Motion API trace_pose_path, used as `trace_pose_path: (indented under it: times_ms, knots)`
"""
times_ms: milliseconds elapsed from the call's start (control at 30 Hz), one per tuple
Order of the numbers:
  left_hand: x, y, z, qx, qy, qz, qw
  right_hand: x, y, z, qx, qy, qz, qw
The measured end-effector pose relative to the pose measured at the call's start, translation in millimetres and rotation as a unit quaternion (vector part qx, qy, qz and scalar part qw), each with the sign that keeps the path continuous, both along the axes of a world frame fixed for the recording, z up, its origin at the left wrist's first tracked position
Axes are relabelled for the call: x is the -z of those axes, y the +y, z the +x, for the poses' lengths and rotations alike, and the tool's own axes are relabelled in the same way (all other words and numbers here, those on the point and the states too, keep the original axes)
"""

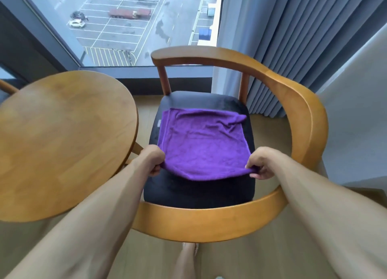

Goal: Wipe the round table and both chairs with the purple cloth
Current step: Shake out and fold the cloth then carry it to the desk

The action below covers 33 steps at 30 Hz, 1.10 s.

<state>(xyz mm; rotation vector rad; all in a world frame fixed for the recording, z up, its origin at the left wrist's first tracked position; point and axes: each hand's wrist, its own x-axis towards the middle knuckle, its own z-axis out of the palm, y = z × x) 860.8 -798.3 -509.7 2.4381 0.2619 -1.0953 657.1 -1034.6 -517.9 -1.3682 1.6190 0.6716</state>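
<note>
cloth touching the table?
Apart. The head view shows the cloth lying on the chair seat, with floor visible between the seat and the table edge.

Round wooden table top (62, 144) at left, honey-coloured, bare. Just beside it at right, wooden armchair with curved honey-coloured rail (310, 132) and black padded seat (199, 192). On the seat, flat purple terry cloth (201, 144). Underneath both, pale wooden floor (261, 255).
</note>
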Motion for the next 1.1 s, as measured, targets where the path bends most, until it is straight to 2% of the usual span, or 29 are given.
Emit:
trace_pose_path:
  times_ms: [33, 100, 167, 233, 400, 533, 600, 700, 800, 1100]
  knots:
    - [-8, 4, -1, 0.001, 0.002, -0.015, 1.000, -5, 0, -3, 0.015, -0.020, -0.014, 1.000]
    - [-22, 8, 1, 0.000, -0.018, -0.101, 0.995, -15, -5, -3, 0.073, -0.105, -0.051, 0.990]
    - [-38, 9, 9, 0.025, -0.046, -0.188, 0.981, -34, -11, 2, 0.140, -0.191, -0.059, 0.970]
    - [-58, 2, 22, 0.039, -0.069, -0.235, 0.969, -59, -23, 12, 0.181, -0.252, -0.070, 0.948]
    - [-122, -32, 64, -0.027, -0.106, -0.318, 0.942, -137, -60, 55, 0.235, -0.356, -0.086, 0.900]
    - [-181, -53, 96, -0.061, -0.106, -0.409, 0.904, -197, -80, 85, 0.312, -0.427, -0.132, 0.838]
    - [-204, -59, 107, -0.072, -0.120, -0.420, 0.897, -221, -88, 93, 0.331, -0.438, -0.144, 0.823]
    - [-222, -62, 115, -0.084, -0.132, -0.389, 0.908, -243, -93, 101, 0.337, -0.427, -0.136, 0.828]
    - [-236, -67, 122, -0.106, -0.130, -0.408, 0.897, -255, -96, 107, 0.335, -0.434, -0.141, 0.824]
    - [-235, -82, 140, -0.094, -0.104, -0.404, 0.904, -253, -106, 128, 0.316, -0.427, -0.151, 0.833]
